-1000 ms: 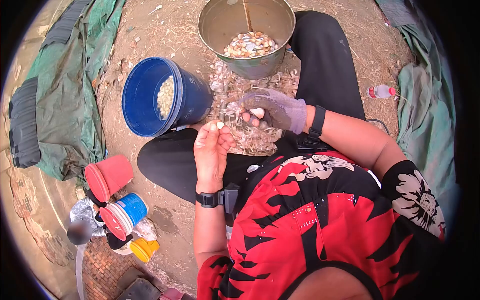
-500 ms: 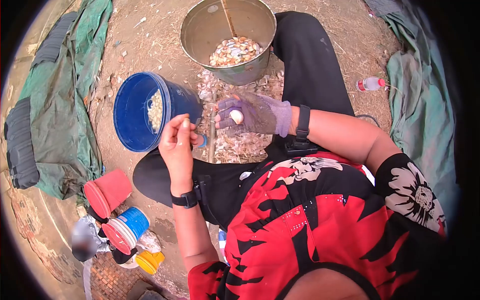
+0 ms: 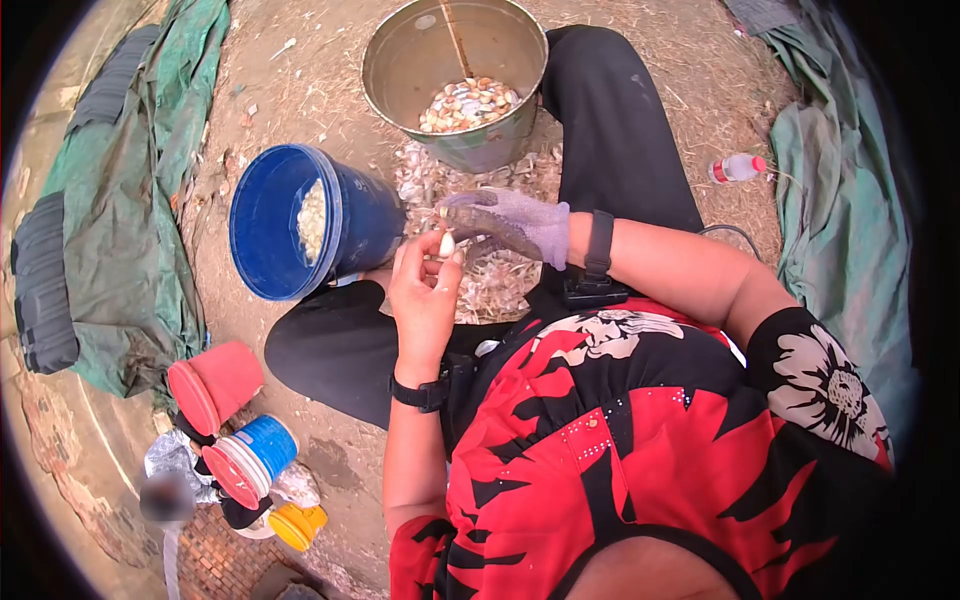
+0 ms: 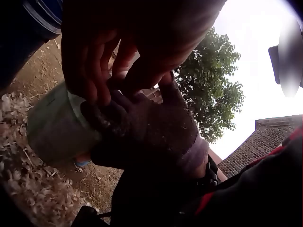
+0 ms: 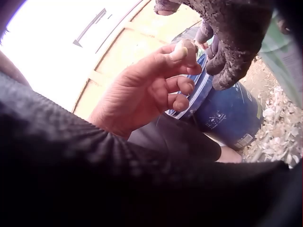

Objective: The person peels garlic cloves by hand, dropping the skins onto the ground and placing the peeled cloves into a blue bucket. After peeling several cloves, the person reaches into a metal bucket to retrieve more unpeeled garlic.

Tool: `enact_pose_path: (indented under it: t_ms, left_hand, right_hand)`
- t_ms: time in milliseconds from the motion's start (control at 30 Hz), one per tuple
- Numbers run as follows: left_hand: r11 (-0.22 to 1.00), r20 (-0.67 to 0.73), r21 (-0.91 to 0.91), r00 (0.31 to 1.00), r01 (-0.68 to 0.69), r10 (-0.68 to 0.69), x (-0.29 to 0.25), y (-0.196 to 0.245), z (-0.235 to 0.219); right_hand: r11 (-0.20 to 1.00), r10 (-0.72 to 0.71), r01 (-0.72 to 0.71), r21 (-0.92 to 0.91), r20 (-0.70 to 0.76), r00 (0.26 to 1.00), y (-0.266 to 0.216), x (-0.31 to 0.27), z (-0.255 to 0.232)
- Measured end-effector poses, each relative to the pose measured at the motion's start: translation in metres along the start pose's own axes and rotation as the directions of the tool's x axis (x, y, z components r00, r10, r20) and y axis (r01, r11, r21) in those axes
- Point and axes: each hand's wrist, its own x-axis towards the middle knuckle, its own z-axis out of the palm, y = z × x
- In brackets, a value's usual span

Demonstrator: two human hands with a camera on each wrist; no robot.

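Note:
My bare left hand (image 3: 425, 295) pinches a pale garlic clove (image 3: 447, 243) between thumb and fingertips. Close by is my right hand (image 3: 515, 228) in a dirty purple work glove, its fingers reaching toward that clove. The right wrist view shows the gloved fingers (image 5: 227, 66) loosely bent, apart from the thumb, with no clove visible between them. A blue bucket (image 3: 368, 225) lies tipped toward me at the left with white peeled cloves (image 3: 312, 222) inside. Beyond the hands stands a large metal bucket (image 3: 485, 150) with unpeeled cloves (image 3: 468, 104) and a stick.
Garlic skins (image 3: 500, 285) cover the ground between my legs. A red bucket (image 3: 225, 378), a blue-and-white bucket (image 3: 265, 445) and a yellow container (image 3: 297, 523) sit near another person at lower left. A plastic bottle (image 3: 735, 168) lies right; green sheeting (image 3: 845, 210) borders that side.
My left hand went out toward the blue bucket, then came back to the glove and now pinches a clove. The clove that lay on the gloved fingers no longer shows there.

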Motion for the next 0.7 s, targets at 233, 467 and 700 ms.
enact_pose_path:
  t_ms: [233, 467, 700]
  left_hand:
    - [0.988, 0.006, -0.024, 0.988, -0.153, 0.153, -0.01, 0.006, -0.005]
    - [0.8, 0.021, -0.594, 0.996, 0.083, -0.087, -0.015, 0.01, -0.002]
    - [0.918, -0.061, -0.397, 0.998, -0.004, -0.023, -0.013, 0.0, -0.001]
  right_hand:
    - [0.979, 0.155, -0.153, -0.134, -0.001, 0.988, -0.011, -0.011, 0.011]
    - [0.992, 0.116, -0.114, -0.059, 0.035, 0.993, -0.014, -0.009, 0.015]
    - [0.974, 0.063, -0.068, -0.217, -0.032, 0.998, -0.005, -0.003, 0.001]
